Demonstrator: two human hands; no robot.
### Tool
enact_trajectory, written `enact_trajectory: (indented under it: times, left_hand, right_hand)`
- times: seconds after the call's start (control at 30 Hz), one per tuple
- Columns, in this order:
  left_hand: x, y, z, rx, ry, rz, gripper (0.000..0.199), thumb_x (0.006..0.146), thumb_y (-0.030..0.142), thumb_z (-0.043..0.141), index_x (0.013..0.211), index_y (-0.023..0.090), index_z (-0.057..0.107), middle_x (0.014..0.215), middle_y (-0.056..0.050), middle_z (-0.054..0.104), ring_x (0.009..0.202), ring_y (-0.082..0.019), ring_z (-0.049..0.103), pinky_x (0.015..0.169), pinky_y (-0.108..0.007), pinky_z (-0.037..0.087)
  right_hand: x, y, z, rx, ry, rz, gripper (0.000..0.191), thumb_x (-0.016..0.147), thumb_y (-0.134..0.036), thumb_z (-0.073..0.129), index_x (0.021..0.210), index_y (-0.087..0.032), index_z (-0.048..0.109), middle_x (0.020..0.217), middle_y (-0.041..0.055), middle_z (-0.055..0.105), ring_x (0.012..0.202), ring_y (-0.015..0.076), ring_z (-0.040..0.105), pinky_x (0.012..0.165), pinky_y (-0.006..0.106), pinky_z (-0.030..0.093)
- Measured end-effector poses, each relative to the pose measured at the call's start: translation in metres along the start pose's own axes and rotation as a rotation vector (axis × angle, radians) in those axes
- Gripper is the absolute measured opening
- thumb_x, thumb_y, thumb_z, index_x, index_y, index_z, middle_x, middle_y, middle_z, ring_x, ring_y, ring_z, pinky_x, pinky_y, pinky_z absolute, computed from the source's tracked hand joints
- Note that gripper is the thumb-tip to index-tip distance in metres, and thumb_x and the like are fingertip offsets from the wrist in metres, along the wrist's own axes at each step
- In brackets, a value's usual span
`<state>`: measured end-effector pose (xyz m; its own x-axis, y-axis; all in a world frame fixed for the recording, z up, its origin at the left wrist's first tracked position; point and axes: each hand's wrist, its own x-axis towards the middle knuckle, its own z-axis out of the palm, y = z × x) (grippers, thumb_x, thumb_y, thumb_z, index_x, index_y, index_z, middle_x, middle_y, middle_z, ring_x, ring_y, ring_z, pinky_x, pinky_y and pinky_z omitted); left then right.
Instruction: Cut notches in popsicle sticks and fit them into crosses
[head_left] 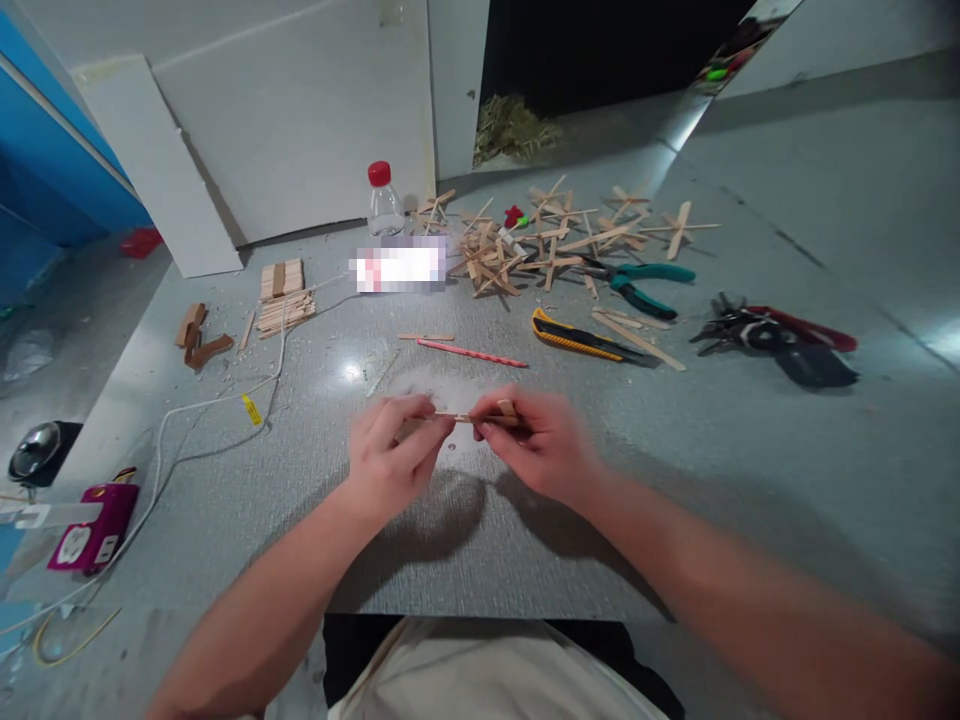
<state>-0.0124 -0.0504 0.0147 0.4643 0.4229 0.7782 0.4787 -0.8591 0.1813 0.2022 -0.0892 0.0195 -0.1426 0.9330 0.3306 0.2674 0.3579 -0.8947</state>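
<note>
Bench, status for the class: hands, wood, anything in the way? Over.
Left hand, right hand: both pinching thin wooden pieces. Nothing seems in the way; red pencil, yellow cutter lie beyond.

no legible text, yellow cable tag [251, 409] unreadable, purple box [91, 536] labels [73, 546] too small

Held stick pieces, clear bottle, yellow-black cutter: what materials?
Held stick pieces: likely bare wood, from the pale tan, matte look.
Bottle: transparent, glossy; plastic or glass, can't tell.
Cutter: handle probably moulded plastic, judging by its solid yellow and black colouring.
</note>
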Motion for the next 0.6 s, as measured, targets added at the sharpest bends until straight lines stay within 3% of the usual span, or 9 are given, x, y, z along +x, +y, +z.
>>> enact_trajectory:
  times: [0.27,0.47,0.6]
  left_hand:
    - [0.002,0.005,0.001,-0.017,0.103,-0.026,0.015,0.093,0.013,0.075,0.103,0.022,0.071,0.098,-0.002,0.069,0.084,-0.013,0.067,0.073,-0.027,0.057]
    - [0.001,0.008,0.004,-0.012,0.072,-0.052,0.011,0.096,0.011,0.067,0.102,0.021,0.069,0.099,-0.004,0.070,0.086,-0.014,0.067,0.075,-0.028,0.057]
    - [0.002,0.007,0.005,-0.005,0.054,-0.067,0.008,0.099,0.014,0.062,0.100,0.020,0.067,0.099,-0.005,0.070,0.084,-0.016,0.067,0.074,-0.029,0.056]
  right_hand:
    - [-0.003,-0.003,0.008,-0.102,-0.001,-0.110,0.011,0.094,-0.019,0.058,0.100,-0.025,0.065,0.069,-0.0026,0.072,0.051,0.0119,0.059,0.052,0.024,0.045]
    - [-0.004,-0.003,0.010,-0.188,0.004,-0.166,0.016,0.093,-0.017,0.056,0.103,-0.028,0.064,0.077,-0.0013,0.077,0.053,0.0132,0.060,0.058,0.027,0.047]
    - [-0.004,0.000,0.011,-0.223,0.019,-0.199,0.016,0.094,-0.016,0.058,0.103,-0.028,0.065,0.072,-0.0025,0.074,0.050,0.0126,0.054,0.056,0.027,0.044]
